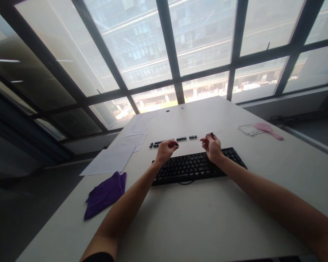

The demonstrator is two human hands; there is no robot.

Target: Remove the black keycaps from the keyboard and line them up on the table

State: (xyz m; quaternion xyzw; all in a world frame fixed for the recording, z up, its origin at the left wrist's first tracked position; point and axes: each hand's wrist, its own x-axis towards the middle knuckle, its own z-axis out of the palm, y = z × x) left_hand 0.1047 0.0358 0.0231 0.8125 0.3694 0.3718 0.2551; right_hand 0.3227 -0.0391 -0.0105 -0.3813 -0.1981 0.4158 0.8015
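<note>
A black keyboard (192, 167) lies on the white table, with both my hands over its far edge. My left hand (165, 151) is closed in a pinch above the keyboard's left part, a small black keycap (177, 145) at its fingertips. Above the right part, my right hand (212, 148) has its fingers curled round a small black piece (210, 134), too small to make out fully. Thin pale wires (217, 131) show just beyond it. Behind the keyboard, loose black keycaps (181, 138) stand in a row, some partly hidden by my left hand.
Left of the keyboard are a folded purple cloth (106, 193) and several paper sheets (109, 160). A pink hairbrush-shaped thing (268, 129) and a clear plastic bag (247, 129) lie at the right. The white table (186, 218) reaches to the windows.
</note>
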